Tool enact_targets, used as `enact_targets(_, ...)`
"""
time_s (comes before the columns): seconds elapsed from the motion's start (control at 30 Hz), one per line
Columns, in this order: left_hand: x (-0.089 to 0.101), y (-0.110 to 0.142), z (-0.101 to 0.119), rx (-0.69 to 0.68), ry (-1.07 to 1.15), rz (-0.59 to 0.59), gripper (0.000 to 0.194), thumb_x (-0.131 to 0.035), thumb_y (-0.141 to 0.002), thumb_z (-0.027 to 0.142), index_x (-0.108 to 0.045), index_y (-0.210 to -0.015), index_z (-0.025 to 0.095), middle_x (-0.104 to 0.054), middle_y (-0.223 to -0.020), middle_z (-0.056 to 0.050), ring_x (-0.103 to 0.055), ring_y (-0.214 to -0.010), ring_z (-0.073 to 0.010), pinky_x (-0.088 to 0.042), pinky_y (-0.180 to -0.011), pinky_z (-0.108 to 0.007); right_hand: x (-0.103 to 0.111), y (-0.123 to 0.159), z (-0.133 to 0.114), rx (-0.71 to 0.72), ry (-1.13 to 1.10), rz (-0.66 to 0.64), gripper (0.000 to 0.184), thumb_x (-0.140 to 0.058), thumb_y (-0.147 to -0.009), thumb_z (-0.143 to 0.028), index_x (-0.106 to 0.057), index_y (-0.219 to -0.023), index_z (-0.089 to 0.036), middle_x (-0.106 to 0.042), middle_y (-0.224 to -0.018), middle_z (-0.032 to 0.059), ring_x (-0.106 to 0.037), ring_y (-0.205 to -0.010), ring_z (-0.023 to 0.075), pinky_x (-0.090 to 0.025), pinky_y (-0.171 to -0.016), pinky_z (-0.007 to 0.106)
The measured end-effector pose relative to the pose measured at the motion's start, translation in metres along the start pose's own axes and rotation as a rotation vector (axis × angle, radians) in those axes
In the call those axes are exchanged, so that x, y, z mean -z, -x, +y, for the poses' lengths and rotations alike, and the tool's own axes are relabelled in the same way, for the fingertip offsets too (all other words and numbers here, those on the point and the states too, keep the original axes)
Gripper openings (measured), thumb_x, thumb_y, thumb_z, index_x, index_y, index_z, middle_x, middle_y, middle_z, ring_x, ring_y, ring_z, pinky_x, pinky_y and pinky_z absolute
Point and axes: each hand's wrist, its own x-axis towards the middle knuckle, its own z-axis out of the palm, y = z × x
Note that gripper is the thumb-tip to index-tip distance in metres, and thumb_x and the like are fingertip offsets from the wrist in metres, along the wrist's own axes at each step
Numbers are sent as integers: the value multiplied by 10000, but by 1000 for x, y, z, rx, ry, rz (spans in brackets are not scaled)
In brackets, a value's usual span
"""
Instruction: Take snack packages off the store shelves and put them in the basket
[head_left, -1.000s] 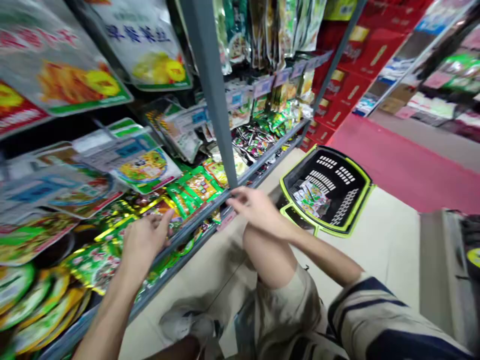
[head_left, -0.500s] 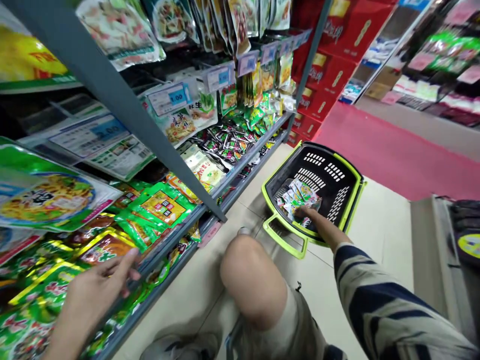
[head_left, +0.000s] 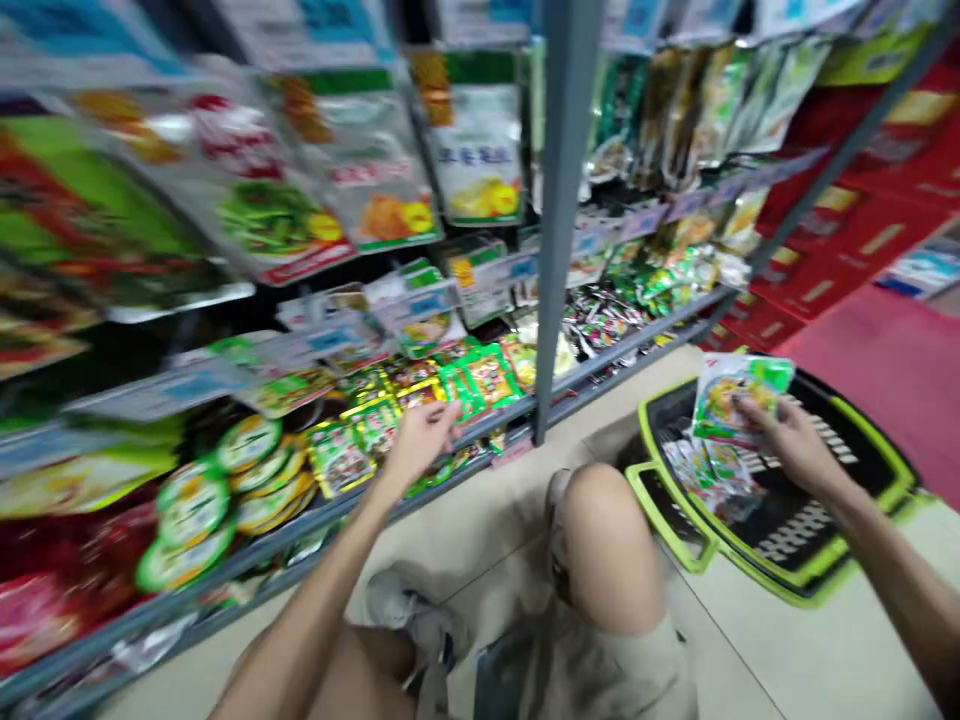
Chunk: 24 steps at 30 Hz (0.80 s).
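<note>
My right hand (head_left: pixel 791 440) pinches a white and green food packet (head_left: pixel 724 395) with a picture of a dish on it. The packet is held up over a black shopping basket (head_left: pixel 847 410) with a lime-green rim and handle. Inside the basket lies a loose pile of small packets (head_left: pixel 716 475). My left hand (head_left: pixel 424 435) hovers at the front edge of the bottom shelf, fingers loosely curled and no item visible in them. Closest to it are green packets (head_left: pixel 484 380) and yellow-edged green packets (head_left: pixel 341 455) on the shelf.
A grey shelf post (head_left: pixel 564 220) rises between two bays of hanging food bags (head_left: pixel 480 150). Round green-lidded packs (head_left: pixel 259 455) lie further left on the bottom shelf. Red boxes (head_left: pixel 862 240) are stacked at the far end. My bent knee (head_left: pixel 611 530) stands between shelf and basket.
My right hand has come up from inside the basket with a packet in it. The view has swung left, so more shelf shows. My left hand stays by the shelf edge.
</note>
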Motion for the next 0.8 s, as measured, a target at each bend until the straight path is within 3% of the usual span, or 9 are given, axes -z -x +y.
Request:
enact_targets(0.1,2,12,31,-164,160,39,533,-639,-978,665,-779,-897,158,-793,-817,-80,-729,-690,-185,-549,-629,-266,-58,17,-74,-27,-331,-183,417,-982,-697,-466,-829,-1048,-302,-756,-1240,190,-758,-990,317,-601,-780,469)
enact_targets(0.17,12,21,64,-321,264,77,489,-632,-1007,627,-802,-1001,168,-818,-949,-99,-768,-822,-203,-595,-691,-279,-121,43,-132,25,-480,-353,450,-972,-673,-414,-823,-1073,-271,-751,-1282,149,-745,-1102,337,-637,-892,472)
enact_targets(0.23,32,29,101,-519,361,145,519,-586,-1031,650,-799,-1099,181,-816,-1045,-111,-776,-888,-208,-618,-710,-291,-190,70,-190,210,-533,-510,456,-955,-719,-455,-796,-1105,-274,-777,-1210,73,-755,-1067,305,-655,-930,474)
enact_targets(0.33,77,41,142,-765,440,397,544,-597,-1016,685,-783,-1125,185,-797,-1060,-91,-775,-958,-207,-631,-787,-299,-279,102,-260,526,-553,-727,487,-884,-852,-560,-747,-1199,-248,-762,-1218,26,-727,-1148,262,-636,-1034,460)
enact_targets(0.4,106,50,152,-817,423,599,466,-705,-976,635,-782,-1088,189,-785,-1030,-52,-770,-971,-191,-624,-858,-293,-318,119,-290,628,-558,-860,511,-847,-893,-612,-741,-1203,-219,-754,-1214,29,-711,-1178,255,-621,-1072,448)
enact_targets(0.47,127,61,149,-821,377,727,375,-793,-940,554,-791,-1038,192,-775,-988,-25,-764,-945,-174,-615,-891,-290,-341,130,-302,660,-572,-915,514,-817,-912,-655,-750,-1169,-215,-754,-1175,22,-705,-1184,259,-621,-1064,436)
enact_targets(0.57,138,71,138,-808,319,804,327,-831,-925,490,-802,-994,171,-772,-944,-23,-755,-895,-170,-618,-879,-312,-361,134,-298,721,-620,-827,458,-779,-945,-655,-771,-1088,-219,-750,-1085,-3,-718,-1155,244,-608,-1029,406)
enact_targets(0.67,130,68,136,-757,305,797,360,-815,-927,515,-797,-991,161,-769,-946,-25,-755,-899,-185,-626,-856,-336,-372,124,-288,774,-638,-681,392,-793,-952,-631,-779,-1068,-257,-769,-1101,11,-729,-1113,225,-593,-1037,376)
enact_targets(0.8,113,56,143,-707,322,742,399,-770,-936,573,-763,-916,174,-707,-890,-10,-743,-938,-196,-603,-813,-313,-371,108,-277,748,-534,-606,366,-726,-992,-668,-754,-1159,-343,-762,-1254,25,-683,-1243,254,-557,-1125,379)
